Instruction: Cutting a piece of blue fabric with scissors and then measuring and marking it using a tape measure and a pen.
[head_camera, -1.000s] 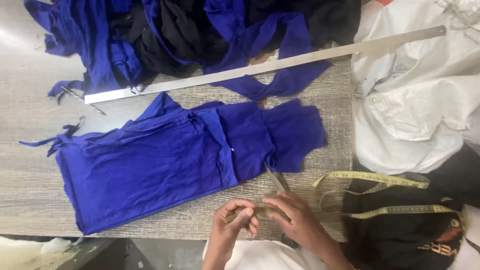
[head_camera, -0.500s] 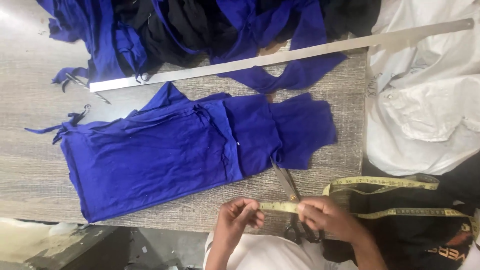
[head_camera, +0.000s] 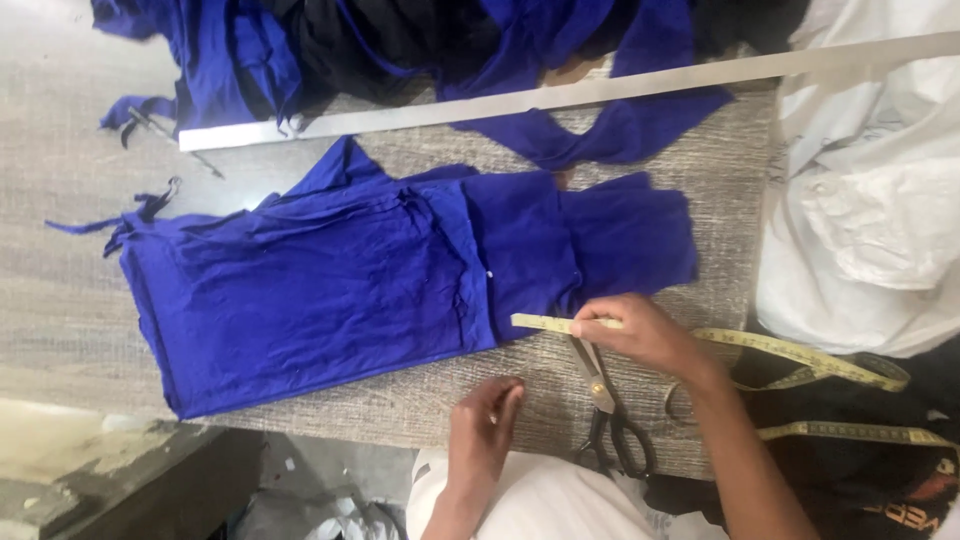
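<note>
A folded blue garment (head_camera: 340, 290) lies flat across the grey table (head_camera: 420, 400). My right hand (head_camera: 640, 335) pinches a yellow measuring tape (head_camera: 800, 355) near its free end and holds that end against the garment's lower edge. The tape trails off to the right. My left hand (head_camera: 485, 425) rests on the table near its front edge with fingers together, holding nothing. Black-handled scissors (head_camera: 610, 410) lie on the table under my right hand.
A long metal ruler (head_camera: 560, 95) lies across the back of the table. Behind it is a heap of blue and black cloth (head_camera: 400, 40). White fabric (head_camera: 870, 200) is bunched at the right, dark cloth (head_camera: 880, 470) below it.
My right hand has carried the tape end up to the garment's edge. My left hand has let go of the tape and dropped toward the table's front edge.
</note>
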